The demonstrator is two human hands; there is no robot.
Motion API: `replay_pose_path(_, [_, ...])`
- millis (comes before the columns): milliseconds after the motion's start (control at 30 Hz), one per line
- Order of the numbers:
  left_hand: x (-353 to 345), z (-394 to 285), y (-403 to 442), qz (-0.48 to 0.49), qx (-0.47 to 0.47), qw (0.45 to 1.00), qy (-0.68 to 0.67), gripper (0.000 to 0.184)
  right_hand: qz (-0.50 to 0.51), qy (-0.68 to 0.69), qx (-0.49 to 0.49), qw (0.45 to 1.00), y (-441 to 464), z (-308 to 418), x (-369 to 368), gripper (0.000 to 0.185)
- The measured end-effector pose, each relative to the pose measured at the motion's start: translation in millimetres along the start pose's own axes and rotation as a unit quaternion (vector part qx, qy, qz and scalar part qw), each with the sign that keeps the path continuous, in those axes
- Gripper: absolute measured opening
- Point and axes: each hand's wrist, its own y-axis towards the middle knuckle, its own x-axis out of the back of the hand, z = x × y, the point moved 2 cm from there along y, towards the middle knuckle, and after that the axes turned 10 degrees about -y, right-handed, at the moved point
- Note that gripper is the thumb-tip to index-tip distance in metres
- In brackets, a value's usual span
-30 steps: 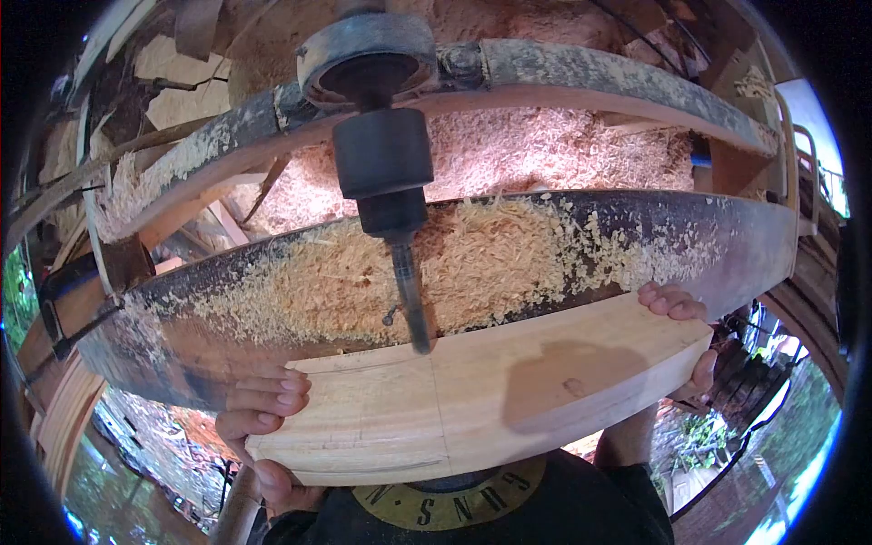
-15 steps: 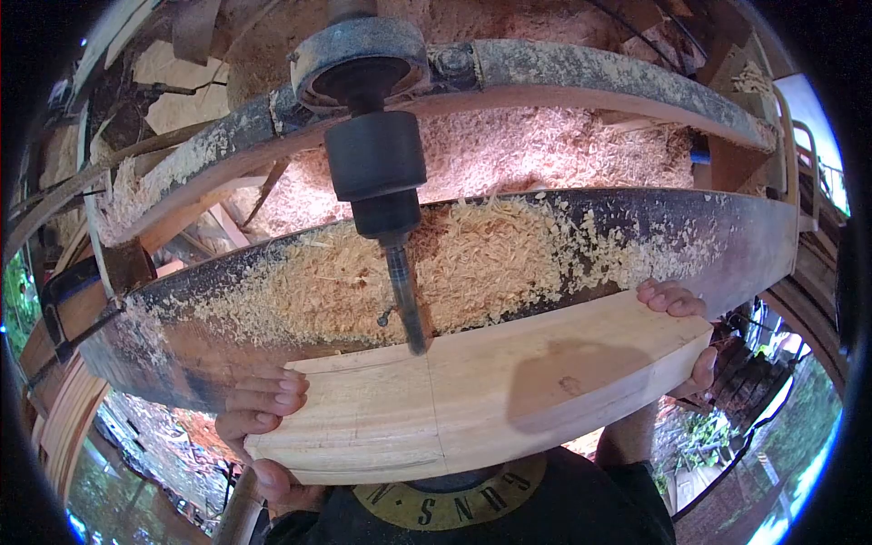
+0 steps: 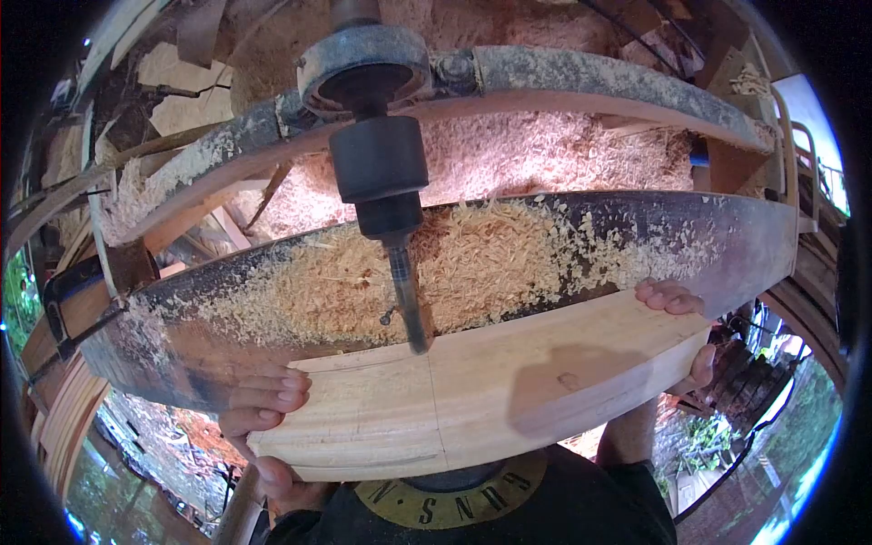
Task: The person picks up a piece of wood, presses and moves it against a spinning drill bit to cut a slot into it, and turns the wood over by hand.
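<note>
A pale wooden board (image 3: 490, 391), with a pencil line across its middle, is gripped at both ends. My left hand (image 3: 265, 413) is closed round its left end, fingers on top and thumb at the near edge. Round the right end, my right hand (image 3: 679, 318) is also closed, fingers over the far top edge and thumb low on the near side. A drill chuck (image 3: 380, 163) hangs above, its slim bit (image 3: 409, 304) pointing down. The bit's tip meets the board's far edge near the pencil line; whether it is in the wood I cannot tell.
Wood shavings (image 3: 463, 263) heap on the dark worktable (image 3: 727, 222) behind the board. A curved beam (image 3: 618, 82) dusted with sawdust runs across beyond it. A clamp (image 3: 68, 309) sits at the left end, and more sawdust (image 3: 545, 145) lies below.
The view has shifted very slightly. Both hands keep their hold on the board, which stays at the bit with no clear movement.
</note>
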Motion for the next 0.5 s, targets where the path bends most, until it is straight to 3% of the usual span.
replay_pose_path(167, [4,2,-8,-0.013,-0.002,1.0,-0.002,0.046,-0.01,-0.007,-0.012,1.0,-1,6,-2,0.063])
replay_pose_path(267, [-14,-1,3,-0.083,-0.009,0.995,0.06,0.051,-0.006,-0.019,0.0,1.0,-1,6,0,0.065])
replay_pose_path(500, [-14,-3,3,-0.093,0.022,0.994,0.051,0.052,-0.008,-0.018,0.008,1.0,-2,5,2,0.065])
